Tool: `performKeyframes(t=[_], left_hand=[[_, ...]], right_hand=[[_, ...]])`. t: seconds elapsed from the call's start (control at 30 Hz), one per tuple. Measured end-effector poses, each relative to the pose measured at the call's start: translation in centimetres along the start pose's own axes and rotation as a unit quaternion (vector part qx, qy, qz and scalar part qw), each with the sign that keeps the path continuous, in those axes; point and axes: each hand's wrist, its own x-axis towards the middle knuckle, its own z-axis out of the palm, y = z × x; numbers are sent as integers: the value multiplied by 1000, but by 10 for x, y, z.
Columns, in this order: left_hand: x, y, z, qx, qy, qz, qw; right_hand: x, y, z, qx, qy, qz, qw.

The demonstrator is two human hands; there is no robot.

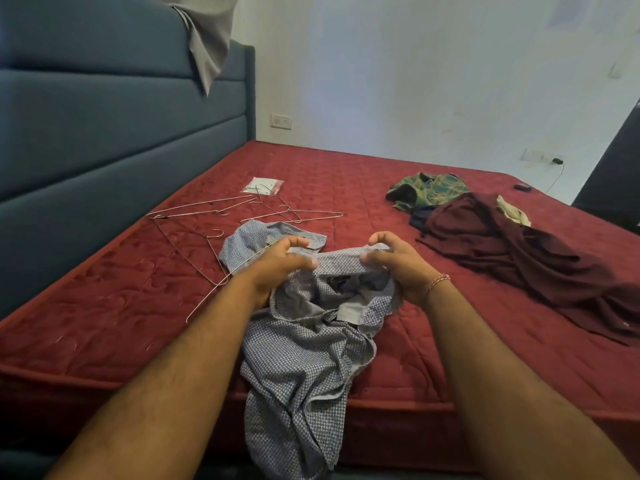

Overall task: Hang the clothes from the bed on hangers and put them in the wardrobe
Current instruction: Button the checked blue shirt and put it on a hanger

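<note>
Both hands, left hand (277, 261) and right hand (398, 268), pinch the checked shirt's (304, 358) collar; wire hangers (242, 209) lie at ten o'clock on the bed (104, 323).

My bedroom, home. Red quilted mattress (346, 174) before me, blue padded headboard (104, 133) at left, plain white wall (415, 81) with socket (281, 121), clothes (502, 244) and wire hangers (207, 209) strewn on bed.
</note>
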Motion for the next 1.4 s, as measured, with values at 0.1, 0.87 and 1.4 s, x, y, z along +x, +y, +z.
performKeyframes(t=[0.1, 0.87, 1.4], left_hand=[[3, -17, -5, 93, 26, 45, 994], [-16, -22, -2, 178, 124, -42, 975], [-18, -32, -33, -330, 129, 4, 935]], right_hand=[[0, 10, -4, -219, 45, -62, 973], [-1, 25, -7, -294, 298, -54, 907], [-17, 23, -18, -454, 191, -136, 860]])
